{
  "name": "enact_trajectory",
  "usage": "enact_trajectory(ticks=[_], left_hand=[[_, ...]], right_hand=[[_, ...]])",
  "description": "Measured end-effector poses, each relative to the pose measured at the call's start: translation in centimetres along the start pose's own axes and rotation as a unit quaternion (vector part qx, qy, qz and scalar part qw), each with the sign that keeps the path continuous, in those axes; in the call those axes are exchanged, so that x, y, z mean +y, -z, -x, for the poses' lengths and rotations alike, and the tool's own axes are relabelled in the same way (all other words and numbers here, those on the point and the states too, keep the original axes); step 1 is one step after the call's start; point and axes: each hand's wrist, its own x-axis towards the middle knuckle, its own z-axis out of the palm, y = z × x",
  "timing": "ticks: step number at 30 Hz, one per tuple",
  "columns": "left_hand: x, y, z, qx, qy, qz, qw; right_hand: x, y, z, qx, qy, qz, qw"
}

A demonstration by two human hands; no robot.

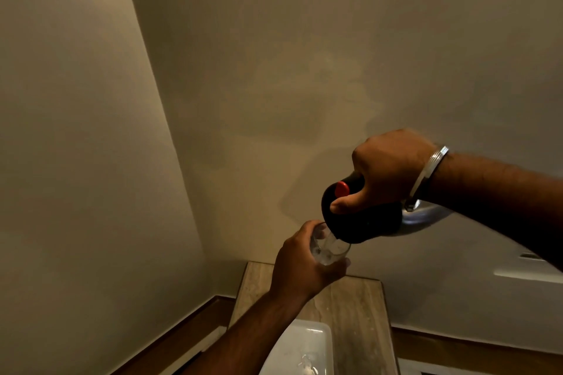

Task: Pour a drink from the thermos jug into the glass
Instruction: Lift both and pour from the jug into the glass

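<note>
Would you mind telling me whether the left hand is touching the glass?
Touching. The head view shows the left hand wrapped around the glass, fingers behind it and the thumb across its lower front, holding it up above the table under the tilted thermos jug.

I am standing in the corner of a room in what looks like a home or a hotel room, though I cannot tell which. Two plain cream painted walls meet at my left, with a dark wooden skirting board along their foot. Below me a small table with a pale stone-patterned top stands against the far wall, and a white rectangular tray lies on its near part. A white fitting sits low on the wall at the right. The light is dim and warm.
</note>
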Motion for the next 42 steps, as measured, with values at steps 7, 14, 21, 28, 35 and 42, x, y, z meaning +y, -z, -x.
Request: enact_trajectory(ticks=[7,14,21,28,35,42], left_hand=[[0.2,-0.3,0.7,-0.003,0.005,0.009,1.000],[0.2,-0.7,0.9,-0.006,0.009,0.012,1.000],[0.4,-1.0,0.9,0.000,0.009,0.010,1.000],[0.6,-1.3,0.7,-0.001,0.017,0.007,1.000],[0.6,-1.6,0.6,-0.003,0.026,-0.004,1.000],[0.5,-1.6,0.5,0.001,0.027,-0.006,1.000]], right_hand=[[0.2,0.1,0.5,0.023,0.009,0.015,1.000],[0.5,0.5,1.0,0.040,0.015,0.025,0.999],[0.6,0.6,1.4,0.034,0.022,0.029,0.999],[0.2,0.5,1.5,0.025,0.028,0.036,0.999],[0.1,0.8,1.3,0.034,0.029,0.039,0.998],[0.0,0.9,1.2,0.033,0.035,0.044,0.998]])
